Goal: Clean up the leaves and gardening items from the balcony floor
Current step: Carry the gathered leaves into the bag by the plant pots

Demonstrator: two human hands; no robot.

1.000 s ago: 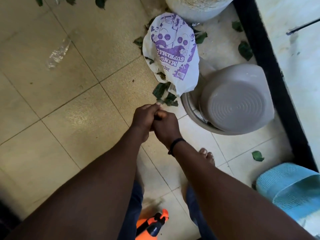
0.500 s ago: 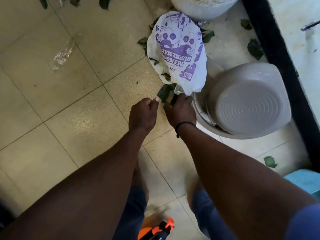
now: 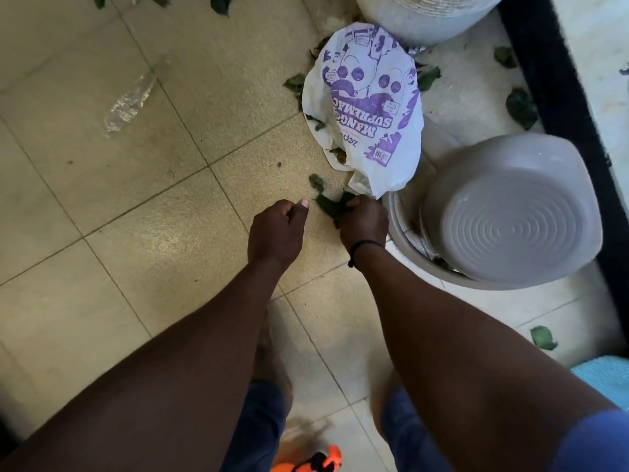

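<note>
Crumpled green leaves (image 3: 332, 206) in right hand (image 3: 363, 223) beside glossy bag (image 3: 367, 107)

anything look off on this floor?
Yes. Dark green leaves lie scattered over the beige tiled floor, a crumpled clear plastic wrapper lies loose, and the grey plastic basin sits upside down, tilted in another tub.
</note>
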